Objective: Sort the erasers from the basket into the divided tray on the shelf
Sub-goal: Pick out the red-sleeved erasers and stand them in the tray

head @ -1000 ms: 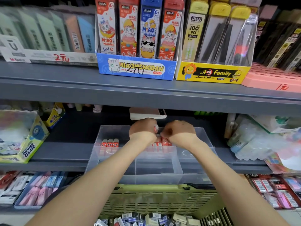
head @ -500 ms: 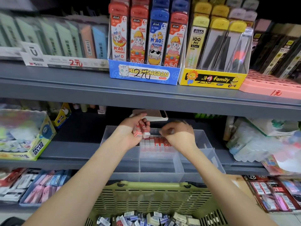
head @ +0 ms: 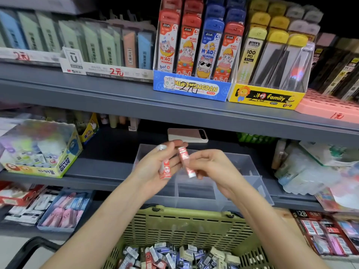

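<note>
Both hands hover above the clear divided tray (head: 250, 171) on the middle shelf. My left hand (head: 155, 166) grips a red-sleeved eraser (head: 166, 168) in its palm and pinches the top of a second red eraser (head: 185, 162). My right hand (head: 211, 167) holds the lower end of that second eraser, which hangs tilted between the two hands. The olive green basket (head: 186, 226) stands below, with several mixed erasers (head: 174, 255) in white, blue and red sleeves. The hands hide the tray's middle compartments.
A phone (head: 187, 135) lies on the shelf behind the tray. A glue box (head: 38, 150) stands to the left, plastic-wrapped packs (head: 310, 167) to the right. The upper shelf edge (head: 174, 111) overhangs the tray. Eraser boxes (head: 62, 210) fill the lower shelf.
Both hands have lifted up out of the tray. A red eraser that the left hand held is now shared between both hands. The view has tilted and moved closer.
</note>
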Available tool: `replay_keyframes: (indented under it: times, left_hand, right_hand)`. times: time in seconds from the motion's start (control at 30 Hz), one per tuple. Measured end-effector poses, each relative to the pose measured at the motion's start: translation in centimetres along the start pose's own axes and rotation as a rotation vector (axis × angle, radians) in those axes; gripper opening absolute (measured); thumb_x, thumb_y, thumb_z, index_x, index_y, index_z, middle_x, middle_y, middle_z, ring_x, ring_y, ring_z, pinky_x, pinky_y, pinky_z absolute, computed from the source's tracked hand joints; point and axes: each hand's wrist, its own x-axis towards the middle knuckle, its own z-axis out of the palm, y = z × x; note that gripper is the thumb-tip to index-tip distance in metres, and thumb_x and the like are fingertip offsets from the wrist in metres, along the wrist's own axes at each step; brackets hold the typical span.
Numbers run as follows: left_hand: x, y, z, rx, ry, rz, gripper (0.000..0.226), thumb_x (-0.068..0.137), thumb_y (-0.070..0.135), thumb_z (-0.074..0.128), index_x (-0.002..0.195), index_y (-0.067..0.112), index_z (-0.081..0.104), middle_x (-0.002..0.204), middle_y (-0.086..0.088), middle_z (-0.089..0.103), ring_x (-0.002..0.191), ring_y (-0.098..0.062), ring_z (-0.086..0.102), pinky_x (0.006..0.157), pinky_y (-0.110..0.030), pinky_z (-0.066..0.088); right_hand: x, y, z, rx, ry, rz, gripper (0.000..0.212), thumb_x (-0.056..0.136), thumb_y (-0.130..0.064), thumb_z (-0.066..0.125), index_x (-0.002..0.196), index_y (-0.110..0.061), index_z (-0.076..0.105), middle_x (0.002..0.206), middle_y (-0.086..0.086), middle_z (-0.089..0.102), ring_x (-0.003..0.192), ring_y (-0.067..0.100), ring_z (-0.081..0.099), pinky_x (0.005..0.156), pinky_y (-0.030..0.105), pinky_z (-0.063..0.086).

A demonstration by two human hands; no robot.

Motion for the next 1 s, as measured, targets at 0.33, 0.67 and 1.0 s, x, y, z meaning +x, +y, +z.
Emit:
replay_keyframes:
  times: [0.33,0.67,1.0]
  left_hand:
    - [-4.9,0.6,-5.6,0.054,0.237,0.074,0.032,0.087,0.04,0.054,0.073,0.011,0.053,0.055,0.0,0.034,0.046,-0.01,0.029,0.035,-0.018,0.025]
    - [-5.4,-0.2,-6.4,0.092,0.161,0.206,0.027,0.085,0.025,0.051,0.087,0.01,0.073,0.08,-0.004,0.069,0.072,-0.013,0.065,0.064,-0.024,0.056]
    - [-6.0,0.2,-6.4,0.298,0.19,0.3,0.034,0.07,0.044,0.066,0.098,0.027,0.072,0.104,-0.005,0.069,0.099,-0.018,0.066,0.078,-0.027,0.054]
  right_hand:
    - [3.7,0.8,-1.6,0.061,0.173,0.208,0.019,0.078,0.009,0.065,0.077,-0.011,0.067,0.058,-0.004,0.069,0.048,0.008,0.061,0.047,0.02,0.053]
    - [6.3,0.7,1.4,-0.275,0.156,0.303,0.017,0.076,-0.007,0.072,0.064,-0.008,0.06,0.053,0.007,0.057,0.045,0.015,0.047,0.046,0.019,0.04]
    - [6.5,1.6,1.1,-0.178,0.178,0.192,0.013,0.088,-0.007,0.056,0.078,-0.015,0.056,0.073,0.007,0.063,0.07,0.027,0.066,0.067,0.032,0.057]
